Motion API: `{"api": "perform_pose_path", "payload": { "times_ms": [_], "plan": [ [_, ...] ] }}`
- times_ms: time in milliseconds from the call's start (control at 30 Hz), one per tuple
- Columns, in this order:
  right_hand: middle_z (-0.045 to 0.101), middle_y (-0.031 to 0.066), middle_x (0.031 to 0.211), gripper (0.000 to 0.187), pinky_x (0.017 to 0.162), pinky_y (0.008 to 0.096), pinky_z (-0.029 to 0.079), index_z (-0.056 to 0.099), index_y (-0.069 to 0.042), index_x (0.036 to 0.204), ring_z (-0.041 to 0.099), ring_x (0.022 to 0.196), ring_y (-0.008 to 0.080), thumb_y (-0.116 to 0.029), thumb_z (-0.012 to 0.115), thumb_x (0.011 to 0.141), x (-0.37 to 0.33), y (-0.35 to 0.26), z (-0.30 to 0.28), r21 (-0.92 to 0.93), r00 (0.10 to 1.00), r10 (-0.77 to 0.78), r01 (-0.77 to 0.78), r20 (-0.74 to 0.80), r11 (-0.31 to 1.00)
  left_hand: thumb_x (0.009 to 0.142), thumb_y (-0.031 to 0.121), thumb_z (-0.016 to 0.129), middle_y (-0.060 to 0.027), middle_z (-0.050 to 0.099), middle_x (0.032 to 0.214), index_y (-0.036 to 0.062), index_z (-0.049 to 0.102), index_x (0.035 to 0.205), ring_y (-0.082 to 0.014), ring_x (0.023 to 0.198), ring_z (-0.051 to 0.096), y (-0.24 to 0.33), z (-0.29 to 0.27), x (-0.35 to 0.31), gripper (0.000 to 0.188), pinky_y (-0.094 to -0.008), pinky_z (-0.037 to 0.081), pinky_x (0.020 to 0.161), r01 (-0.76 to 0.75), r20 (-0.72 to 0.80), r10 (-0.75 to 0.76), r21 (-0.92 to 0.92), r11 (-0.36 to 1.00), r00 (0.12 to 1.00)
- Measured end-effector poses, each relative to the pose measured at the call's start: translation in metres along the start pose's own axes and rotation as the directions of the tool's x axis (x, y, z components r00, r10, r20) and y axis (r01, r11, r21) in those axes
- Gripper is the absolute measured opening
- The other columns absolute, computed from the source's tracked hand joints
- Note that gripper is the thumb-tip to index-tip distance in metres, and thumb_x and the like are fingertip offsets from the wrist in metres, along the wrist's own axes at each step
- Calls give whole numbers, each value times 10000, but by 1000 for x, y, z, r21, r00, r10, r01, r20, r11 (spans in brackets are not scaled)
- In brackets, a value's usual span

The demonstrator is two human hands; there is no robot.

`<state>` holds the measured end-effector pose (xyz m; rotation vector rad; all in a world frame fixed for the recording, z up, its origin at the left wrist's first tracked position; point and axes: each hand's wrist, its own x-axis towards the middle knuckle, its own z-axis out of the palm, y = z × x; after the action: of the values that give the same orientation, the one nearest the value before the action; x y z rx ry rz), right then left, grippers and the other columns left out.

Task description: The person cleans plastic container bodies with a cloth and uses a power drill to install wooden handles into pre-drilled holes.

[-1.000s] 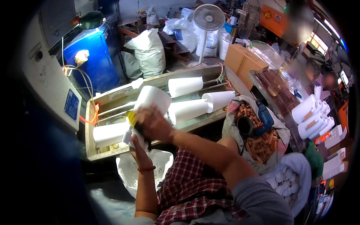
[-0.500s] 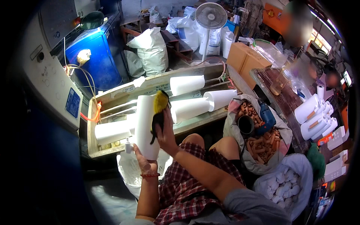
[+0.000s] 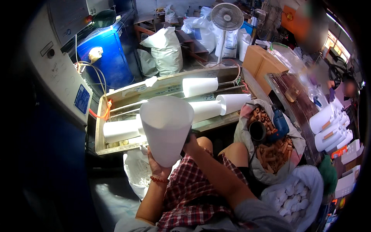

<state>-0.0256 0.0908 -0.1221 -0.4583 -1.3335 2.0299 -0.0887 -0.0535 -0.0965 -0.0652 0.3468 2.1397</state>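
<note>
My left hand (image 3: 157, 166) is closed round the lower side of a white, tapered plastic container (image 3: 164, 127), whose wide open mouth tips up toward me. Close against its right side is my right hand (image 3: 191, 146), closed on a yellow-and-black object (image 3: 189, 136). Only a dark bit of that object shows; the container hides the rest and the fingertips. Behind my hands, similar white tapered containers (image 3: 200, 87) lie on their sides in a long wooden trough (image 3: 154, 91) with metal rods along it.
A sack of brown tubes (image 3: 266, 162), with a blue power drill (image 3: 279, 123) on it, stands at my right. Below it is a bag of white pieces (image 3: 295, 197). Another white bag (image 3: 135, 170) sits under my left hand. More white cylinders (image 3: 328, 127) lie at far right.
The white container has tilted, so its open mouth now faces me. My right hand has moved down and right, taking the yellow-and-black object mostly behind the container. The view has shifted slightly.
</note>
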Motion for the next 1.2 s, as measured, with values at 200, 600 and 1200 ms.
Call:
{"api": "perform_pose_path", "payload": {
  "times_ms": [200,600,1200],
  "plan": [
    [507,89,1240,418,910,366,465,419,-53,1299,518,1102,208,-240,489,931,-12,36,-53,177,990,31,-55,138,983,925,475,472,-78,556,1197,63,473,1262,-227,1119,525,-2,15,-11,533,-392,447,943,50,41,-60,215,975,997],
    [571,92,1116,472,889,292,438,531,-43,1161,567,1040,227,76,569,706,-114,-175,-105,-554,975,-170,221,142,803,917,423,524,-96,611,1015,-50,534,1139,-171,886,599,-18,31,-41,523,-296,478,759,264,-228,-135,772,578,964],
    [570,121,1128,452,872,384,452,534,-41,1156,549,1049,288,-188,634,740,-262,-270,-303,-891,966,-45,-252,-254,-377,900,255,611,-74,525,1116,-14,430,1237,-151,973,506,-9,5,-41,467,-289,439,841,60,-65,-21,982,-180,998]
  ]
}}
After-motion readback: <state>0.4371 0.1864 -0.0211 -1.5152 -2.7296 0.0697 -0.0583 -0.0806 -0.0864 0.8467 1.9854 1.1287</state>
